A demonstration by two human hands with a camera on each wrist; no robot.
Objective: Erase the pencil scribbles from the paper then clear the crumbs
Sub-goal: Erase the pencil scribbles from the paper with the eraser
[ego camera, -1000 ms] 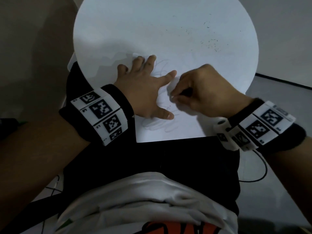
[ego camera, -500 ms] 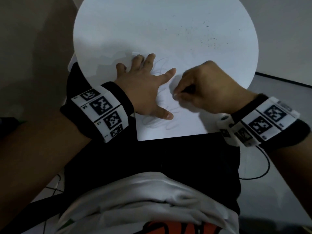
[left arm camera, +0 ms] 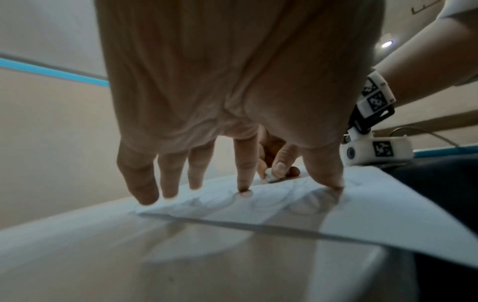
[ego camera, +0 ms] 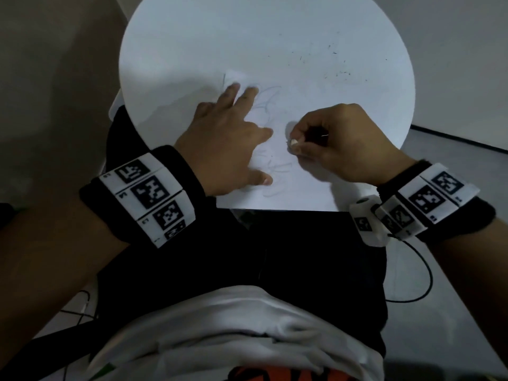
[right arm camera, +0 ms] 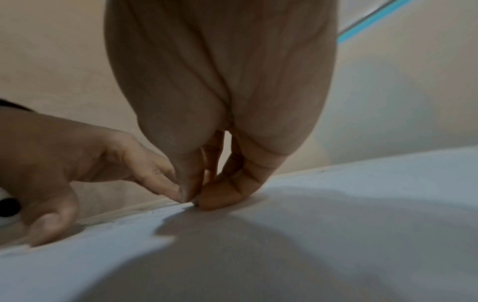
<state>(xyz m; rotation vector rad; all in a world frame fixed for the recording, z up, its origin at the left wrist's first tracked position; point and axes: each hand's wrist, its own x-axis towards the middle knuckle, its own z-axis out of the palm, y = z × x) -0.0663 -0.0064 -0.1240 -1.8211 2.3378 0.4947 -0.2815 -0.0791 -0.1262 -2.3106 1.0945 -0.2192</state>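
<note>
We take the paper (ego camera: 305, 185) as our landmark: a white sheet lying on a round white table (ego camera: 192, 45), its near edge hanging over the table's rim toward the person's lap.

On the paper's left part we see the left hand (ego camera: 228, 141) spread flat, palm down, fingers straight and fanned. The left-wrist view shows its fingertips (left arm camera: 243, 188) and thumb pressing the sheet down — nothing is held, only pinned. The outer fingers reach the sheet's far left corner, which looks slightly lifted and creased.

Just right of that hand, over the paper's middle, the right hand (ego camera: 335, 141) is bunched with the wrist raised. Its thumb and fingers close narrowly on a small white eraser (ego camera: 293, 142), whose tip sticks out below the fingertips and meets the sheet. In the right-wrist view we see the pinch (right arm camera: 199, 196) from behind; the eraser itself is hidden there.

Faint pencil scribbles (ego camera: 275, 171) run across the paper between the two hands and toward its near edge, and more loop beside the left fingertips at the far side.

Beyond the paper's far right, on the bare table, dark crumbs (ego camera: 338, 74) lie scattered — small specks, well apart from both hands.

Both wrists wear black bands with white marker tags (ego camera: 149, 193). We see no containers.
</note>
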